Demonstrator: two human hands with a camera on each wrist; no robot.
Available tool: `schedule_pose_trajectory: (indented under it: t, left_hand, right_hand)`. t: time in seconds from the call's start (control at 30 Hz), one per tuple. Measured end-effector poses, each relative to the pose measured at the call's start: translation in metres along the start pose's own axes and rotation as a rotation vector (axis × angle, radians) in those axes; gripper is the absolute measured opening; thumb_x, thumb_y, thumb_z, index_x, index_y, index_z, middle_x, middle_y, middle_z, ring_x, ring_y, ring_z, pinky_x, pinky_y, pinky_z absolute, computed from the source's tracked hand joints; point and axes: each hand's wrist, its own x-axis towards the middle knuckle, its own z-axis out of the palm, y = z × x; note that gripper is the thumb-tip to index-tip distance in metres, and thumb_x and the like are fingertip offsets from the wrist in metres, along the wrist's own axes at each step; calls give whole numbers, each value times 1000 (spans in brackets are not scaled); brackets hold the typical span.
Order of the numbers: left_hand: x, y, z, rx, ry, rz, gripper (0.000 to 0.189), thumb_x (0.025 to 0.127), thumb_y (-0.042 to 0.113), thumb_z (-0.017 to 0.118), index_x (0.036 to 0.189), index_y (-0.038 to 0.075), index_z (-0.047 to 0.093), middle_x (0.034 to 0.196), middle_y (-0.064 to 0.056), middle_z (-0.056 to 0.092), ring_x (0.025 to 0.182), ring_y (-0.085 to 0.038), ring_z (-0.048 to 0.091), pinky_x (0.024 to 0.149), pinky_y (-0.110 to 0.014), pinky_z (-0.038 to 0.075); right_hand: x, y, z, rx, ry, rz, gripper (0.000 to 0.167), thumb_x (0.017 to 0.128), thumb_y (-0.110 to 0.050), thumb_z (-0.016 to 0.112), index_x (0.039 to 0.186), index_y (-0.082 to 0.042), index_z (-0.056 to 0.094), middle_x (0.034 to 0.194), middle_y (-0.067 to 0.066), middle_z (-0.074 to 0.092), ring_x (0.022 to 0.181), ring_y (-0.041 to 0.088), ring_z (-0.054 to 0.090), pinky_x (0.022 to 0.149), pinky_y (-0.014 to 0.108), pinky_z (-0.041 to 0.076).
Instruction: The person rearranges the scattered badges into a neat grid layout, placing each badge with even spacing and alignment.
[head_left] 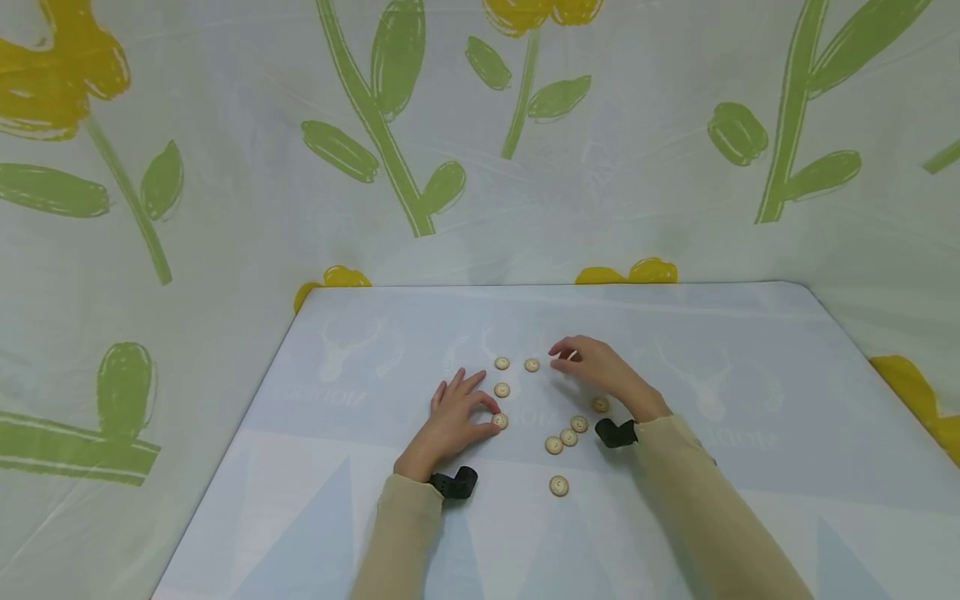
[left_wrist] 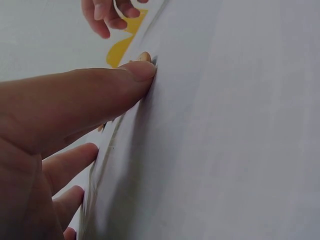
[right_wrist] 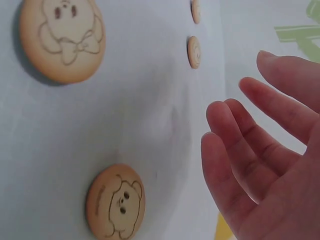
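Currently, one round pale disc [head_left: 501, 421] is at the table's surface [head_left: 315, 467], pinched by the left hand [head_left: 452, 422]; whether it is lifted cannot be told. By appearance it should prove light, stiff and fairly smooth, possibly brittle; opposite sides of the rim are the advisable hold. The right hand [head_left: 600, 365] hovers beside the far disc [head_left: 532, 365], fingers loosely curved, grasping nothing. Other discs [head_left: 502, 390] lie directly on the table; no container is in view.
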Motion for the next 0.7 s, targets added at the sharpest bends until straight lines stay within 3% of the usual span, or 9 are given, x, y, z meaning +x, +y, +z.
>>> schedule_pose_trajectory:
  t: [0.4, 0.7]
  left_hand:
    - [1, -2, 1, 2, 0, 2, 15, 74, 32, 70, 85, 27, 60, 143, -4, 29, 134, -29, 5, 103, -51, 0]
    - [0, -2, 0, -1, -5, 6, 15, 75, 32, 70, 85, 28, 61, 143, -4, 29, 135, -29, 5, 103, -50, -1]
  right_hand:
    - [-28, 8, -8, 16, 29, -30, 34, 87, -38, 54, 110, -14, 59, 100, 1, 58, 90, 19, 52, 74, 35, 43]
    - [-43, 22, -4, 47, 69, 5, 36, 86, -40, 54, 112, -16, 58, 104, 0, 58, 93, 19, 51, 75, 35, 43]
